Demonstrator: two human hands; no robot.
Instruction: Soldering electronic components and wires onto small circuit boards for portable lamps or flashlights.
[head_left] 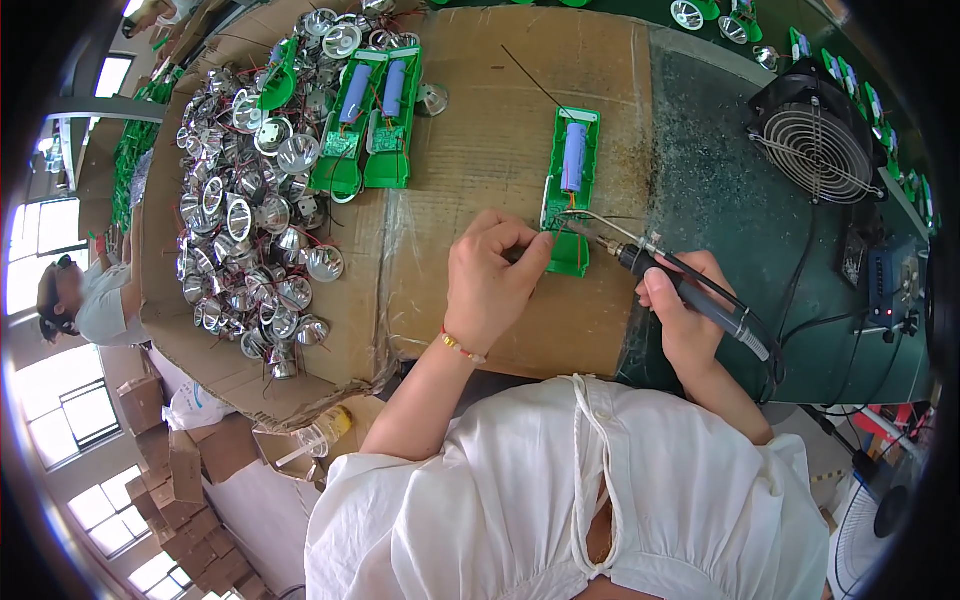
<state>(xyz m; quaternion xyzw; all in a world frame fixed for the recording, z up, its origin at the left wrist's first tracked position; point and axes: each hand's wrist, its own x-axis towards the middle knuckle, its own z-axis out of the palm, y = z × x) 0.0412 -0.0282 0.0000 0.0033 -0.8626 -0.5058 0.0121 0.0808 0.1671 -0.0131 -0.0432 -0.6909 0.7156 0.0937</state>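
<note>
A green plastic housing point(586, 255) lies lengthwise on the cardboard, with a lilac cylindrical battery point(574, 158) and a small circuit board point(556, 216) inside. My right hand point(687, 310) grips a black-handled soldering iron point(708, 303), whose tip points left at the board. A thin curved metal tube point(610, 225) runs along the iron and ends over the board. My left hand point(497, 262) is closed in a pinch at the housing's lower left edge. Whatever lies between those fingertips is too small to make out.
A cardboard box point(160, 260) full of shiny reflector cups with wires stands at left. Two more green housings point(388, 165) with batteries rest at its edge. At right are a black fan with a wire grille point(815, 150), a blue control box point(893, 285) and trailing cables. Another person point(90, 300) sits far left.
</note>
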